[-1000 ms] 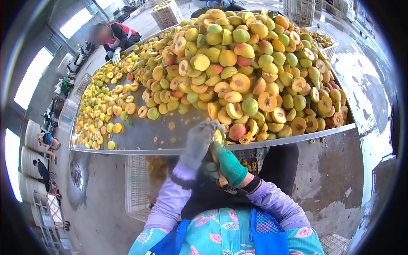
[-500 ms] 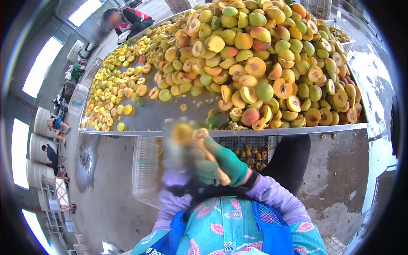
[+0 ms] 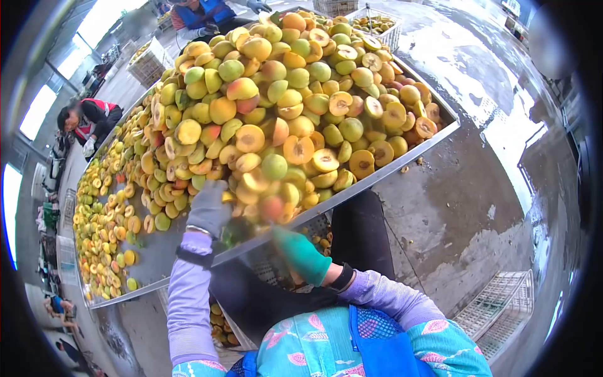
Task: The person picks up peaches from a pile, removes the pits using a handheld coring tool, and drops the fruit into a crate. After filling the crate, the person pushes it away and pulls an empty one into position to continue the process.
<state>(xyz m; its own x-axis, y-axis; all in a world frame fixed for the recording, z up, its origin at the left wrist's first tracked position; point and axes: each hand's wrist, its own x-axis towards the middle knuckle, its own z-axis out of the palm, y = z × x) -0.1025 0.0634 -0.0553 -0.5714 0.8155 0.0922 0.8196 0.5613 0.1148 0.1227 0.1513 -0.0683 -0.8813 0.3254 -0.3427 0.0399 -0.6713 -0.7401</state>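
My left hand, in a grey glove, reaches over the tray's near edge against the front of a heap of peach halves. Its blurred fingers look stretched out, with a yellow piece beside them; no firm hold shows. Several peaches just right of it are smeared by motion. My right hand, in a green glove, is at the near rim of the metal tray. Its fingers look curled, but blur and the glove hide what is in them.
A crate with fruit stands under the tray by my legs. An upturned white crate sits on the wet floor at right. Across the tray a person in a blue apron works; another in a red vest bends at the left side.
My view has turned right. My left hand has gone from beside my right hand to the heap. The right hand has lowered relative to the tray, and its tan-handled tool no longer shows clearly.
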